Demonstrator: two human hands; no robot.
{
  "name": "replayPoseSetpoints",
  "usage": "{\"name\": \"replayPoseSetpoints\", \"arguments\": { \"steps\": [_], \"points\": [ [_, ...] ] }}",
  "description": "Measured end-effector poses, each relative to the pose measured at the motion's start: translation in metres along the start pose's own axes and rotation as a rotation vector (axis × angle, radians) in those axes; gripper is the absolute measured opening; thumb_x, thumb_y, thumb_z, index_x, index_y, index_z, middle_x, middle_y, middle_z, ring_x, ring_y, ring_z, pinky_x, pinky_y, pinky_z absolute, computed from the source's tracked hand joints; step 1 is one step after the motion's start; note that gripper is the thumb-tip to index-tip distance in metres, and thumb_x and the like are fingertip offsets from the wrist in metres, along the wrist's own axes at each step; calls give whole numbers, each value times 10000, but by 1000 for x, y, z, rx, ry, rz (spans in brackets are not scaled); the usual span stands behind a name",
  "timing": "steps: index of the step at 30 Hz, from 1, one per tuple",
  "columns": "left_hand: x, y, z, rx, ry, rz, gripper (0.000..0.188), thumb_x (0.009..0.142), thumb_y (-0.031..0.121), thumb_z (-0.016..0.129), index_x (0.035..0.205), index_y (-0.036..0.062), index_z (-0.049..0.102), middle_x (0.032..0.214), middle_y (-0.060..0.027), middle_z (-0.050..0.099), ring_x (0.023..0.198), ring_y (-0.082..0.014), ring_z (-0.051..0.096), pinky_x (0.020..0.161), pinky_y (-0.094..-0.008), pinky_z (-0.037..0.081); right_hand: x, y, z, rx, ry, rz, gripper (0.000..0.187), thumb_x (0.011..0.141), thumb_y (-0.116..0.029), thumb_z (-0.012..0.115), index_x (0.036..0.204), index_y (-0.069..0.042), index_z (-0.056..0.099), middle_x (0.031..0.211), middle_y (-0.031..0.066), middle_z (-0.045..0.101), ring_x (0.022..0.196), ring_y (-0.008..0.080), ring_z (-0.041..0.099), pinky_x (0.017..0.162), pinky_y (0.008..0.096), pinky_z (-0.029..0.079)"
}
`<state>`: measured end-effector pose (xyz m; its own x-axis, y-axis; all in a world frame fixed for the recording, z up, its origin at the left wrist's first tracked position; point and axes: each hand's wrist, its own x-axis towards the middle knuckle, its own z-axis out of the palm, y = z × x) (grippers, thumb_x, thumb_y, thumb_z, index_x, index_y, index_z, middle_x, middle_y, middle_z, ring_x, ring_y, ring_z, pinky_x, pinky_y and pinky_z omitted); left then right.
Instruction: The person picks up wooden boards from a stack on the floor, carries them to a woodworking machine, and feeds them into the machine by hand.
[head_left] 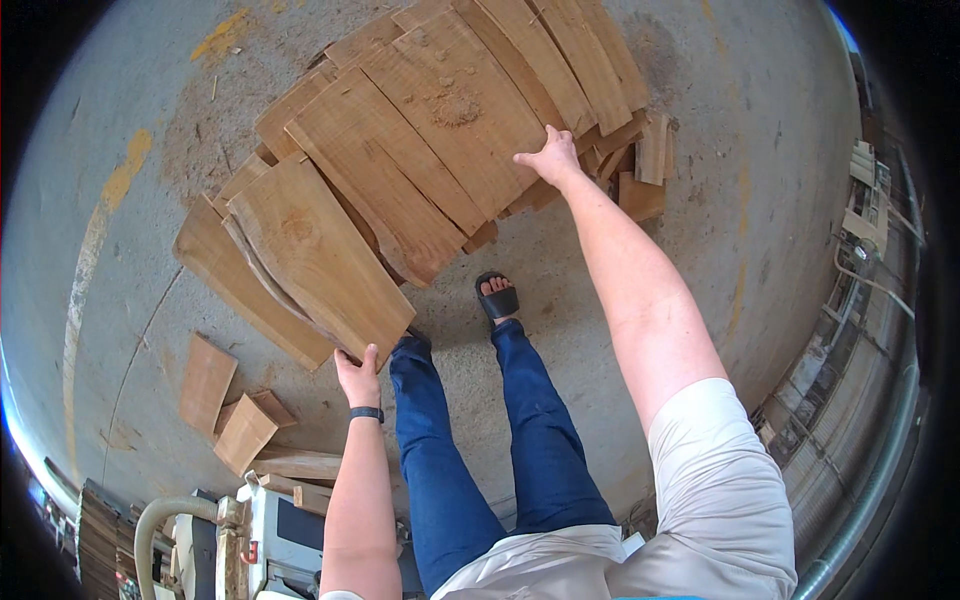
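Left hand clasps a plank by its near end; right hand spreads at the board stack's near edge, hold unclear.

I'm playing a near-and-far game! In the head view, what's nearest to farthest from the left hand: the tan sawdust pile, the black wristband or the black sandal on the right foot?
From the left hand:
1. Black wristband: just behind it, on the wrist.
2. Black right-foot sandal: ahead and right.
3. Tan sawdust pile: farther ahead, on a brown wooden board.
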<state>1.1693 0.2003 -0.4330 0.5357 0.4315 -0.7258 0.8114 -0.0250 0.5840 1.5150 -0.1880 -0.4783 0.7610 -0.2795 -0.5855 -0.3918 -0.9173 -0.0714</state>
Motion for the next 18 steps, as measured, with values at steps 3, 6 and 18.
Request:
{"name": "replayPoseSetpoints", "arguments": {
  "steps": [3,6,18],
  "points": [
    [2,-3,-7,51,25,47,458,863,132,765,1196,-48,507,1146,-159,647,1042,-222,621,940,-339,487,9,9,-2,81,-148,-25,1121,662,-512,859,1506,10,337,1523,262,330,1399,373,391,1151,416,373],
    [-1,1,-4,-63,-23,21,446,865,150,765,1188,-46,527,1132,-171,653,1038,-223,627,932,-337,490,13,43,-5,91,-156,-19,1123,625,-557,873,1466,24,407,1474,274,403,1359,388,442,1133,424,392],
    [6,16,-58,57,-36,66,400,858,162,758,1142,-39,560,1034,-139,675,918,-211,632,841,-332,506,-82,57,-18,973,-391,21,607,878,-257,772,1357,24,527,1311,149,630,1243,254,551,1061,381,417]
  ]
}}
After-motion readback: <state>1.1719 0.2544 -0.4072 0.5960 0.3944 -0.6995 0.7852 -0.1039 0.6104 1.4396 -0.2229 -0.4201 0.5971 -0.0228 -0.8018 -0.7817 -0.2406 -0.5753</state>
